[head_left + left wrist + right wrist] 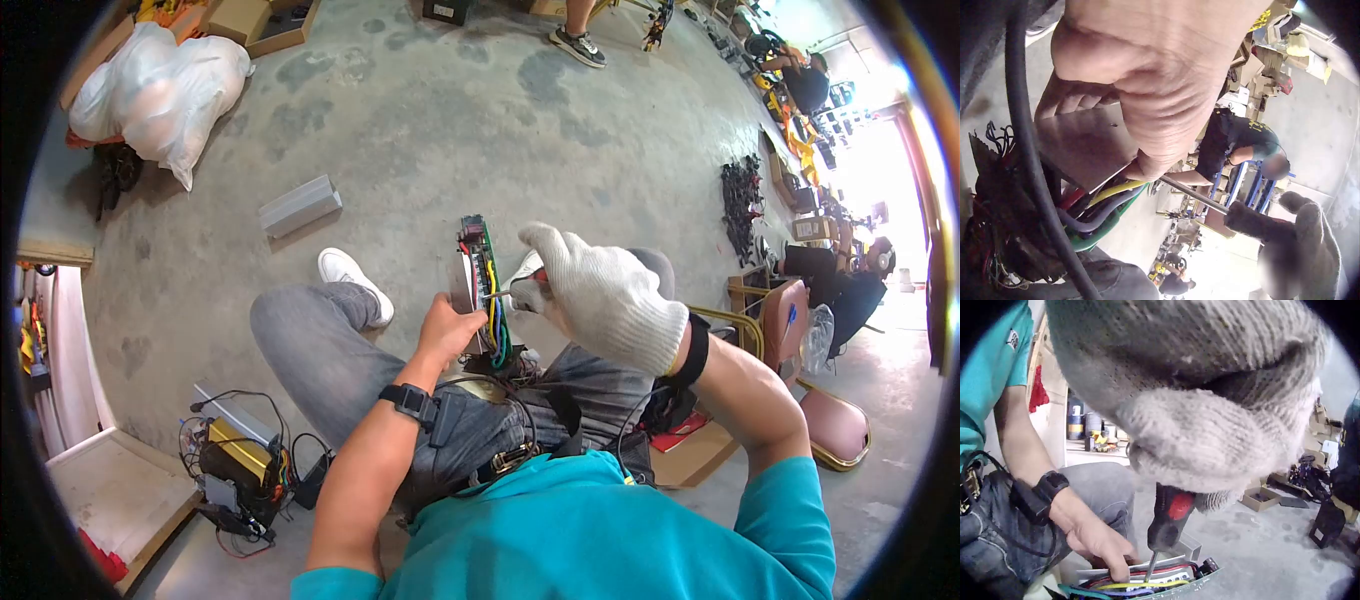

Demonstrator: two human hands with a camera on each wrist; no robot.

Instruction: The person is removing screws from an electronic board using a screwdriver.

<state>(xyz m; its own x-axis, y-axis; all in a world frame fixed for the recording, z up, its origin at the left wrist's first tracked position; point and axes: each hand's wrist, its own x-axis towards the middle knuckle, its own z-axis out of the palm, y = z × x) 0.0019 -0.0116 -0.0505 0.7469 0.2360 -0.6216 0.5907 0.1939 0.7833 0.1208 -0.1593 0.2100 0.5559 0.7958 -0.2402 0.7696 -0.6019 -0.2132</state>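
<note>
My bare left hand (447, 330) grips a long circuit board assembly (490, 262) above my lap, thumb and fingers on its metal side plate (1091, 144). Yellow (1166, 584), red, blue and green wires run along the board. In a knitted white glove, my right hand (610, 295) holds a screwdriver with a black and red handle (1171, 519). Its metal shaft (1194, 194) points into the board, close by the left thumb. The tip is hidden among the wires and parts in the right wrist view.
A black cable (1025, 125) hangs by the left wrist. On the floor lie a grey metal channel (300, 206) and, at lower left, a wired electronics unit (240, 465). A white plastic bag (155, 95) stands at upper left, pink-padded chairs (785, 325) at right. Other people work farther off.
</note>
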